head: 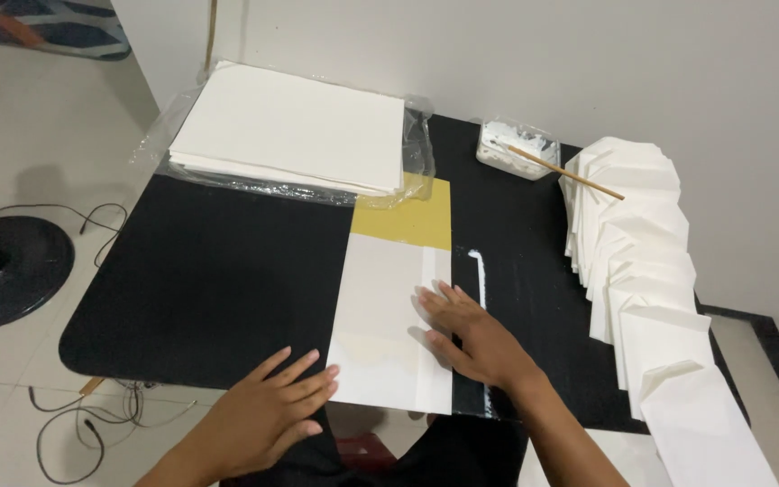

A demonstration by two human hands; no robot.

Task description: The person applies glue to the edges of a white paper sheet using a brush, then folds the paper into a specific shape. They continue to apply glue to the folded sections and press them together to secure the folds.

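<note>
Right now both hands lie flat with fingers spread, gripping nothing: the right hand presses the white paper sheet, whose long axis runs away from the person on the black tabletop, while the left hand touches its near-left corner.

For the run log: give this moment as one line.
left hand: flat on white folded paper sheet edge | right hand: pressing sheet's right fold | black table | stacked white envelopes right
</note>
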